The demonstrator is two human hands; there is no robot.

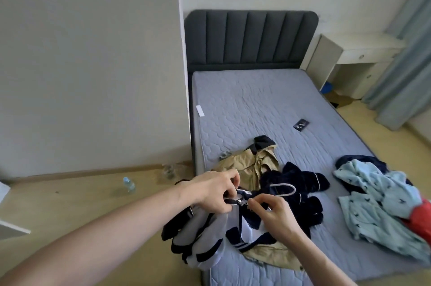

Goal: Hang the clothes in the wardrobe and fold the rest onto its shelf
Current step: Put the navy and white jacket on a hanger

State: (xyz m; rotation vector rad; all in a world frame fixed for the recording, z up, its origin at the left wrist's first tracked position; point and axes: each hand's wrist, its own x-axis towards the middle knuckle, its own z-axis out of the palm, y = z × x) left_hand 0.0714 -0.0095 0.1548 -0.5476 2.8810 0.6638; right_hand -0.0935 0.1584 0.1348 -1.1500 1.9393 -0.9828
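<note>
The left hand [215, 189] and the right hand [271, 212] meet over the near corner of the bed [256, 104]. Both are working on a white and navy jacket [210, 232]. The left hand's fingers curl round the top of the jacket by the collar. The right hand pinches the small metal zip pull [241, 202] between thumb and finger. The jacket hangs down from the hands and partly off the bed's edge, so its lower part is bunched up and hard to read. A grey hanger [283, 189] pokes out just behind the hands; only its curved top shows, and the rest is hidden by cloth. Under and behind the jacket lies a tan coat [254, 164], with another bit of tan showing below the right wrist. Just beside it is a dark blue fuzzy pile [303, 192]; what kind of clothes these are is hard to tell. Near the right edge of the bed lies light blue clothing with little dark prints [373, 197], and something red [419, 218] is cut off by the picture's edge. A small dark flat thing [301, 124] lies further up the mattress, too small to make out. Beyond the bed stand a grey headboard [250, 38], a white desk [349, 57] and a blue curtain [401, 52]. On the floor to the left lies a clear bottle [129, 184]. The wardrobe cannot be made out here.
</note>
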